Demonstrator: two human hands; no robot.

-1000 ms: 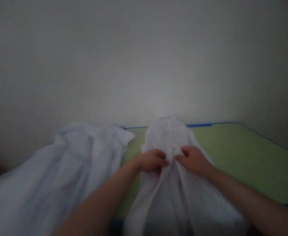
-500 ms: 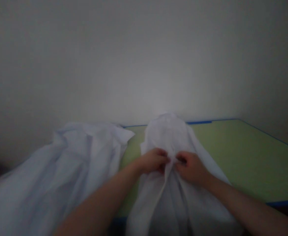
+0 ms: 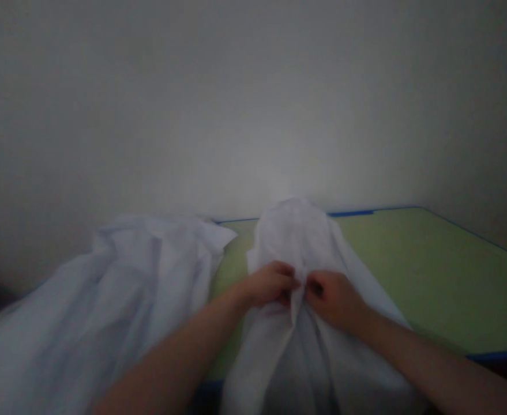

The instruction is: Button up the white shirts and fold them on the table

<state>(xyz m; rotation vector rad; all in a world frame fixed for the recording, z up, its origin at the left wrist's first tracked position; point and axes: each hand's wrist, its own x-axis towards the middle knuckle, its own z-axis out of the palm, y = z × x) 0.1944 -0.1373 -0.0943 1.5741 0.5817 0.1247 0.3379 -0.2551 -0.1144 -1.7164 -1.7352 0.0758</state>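
Note:
A white garment (image 3: 299, 242) lies lengthwise on a green table (image 3: 430, 271), running from the far wall toward me. My left hand (image 3: 268, 283) and my right hand (image 3: 333, 297) sit close together at its middle. Each pinches an edge of the cloth where the two front edges meet, fingers curled tight. Whatever small part lies between the fingertips is too dim and blurred to make out.
A second heap of white cloth (image 3: 106, 300) covers the left part of the table and hangs off its near left side. A plain pale wall (image 3: 253, 104) stands right behind the table. The table's blue edge (image 3: 495, 354) shows at the near right.
My right hand has slid a little nearer to me and to the left, closing the gap to my left hand. The left hand has hardly moved.

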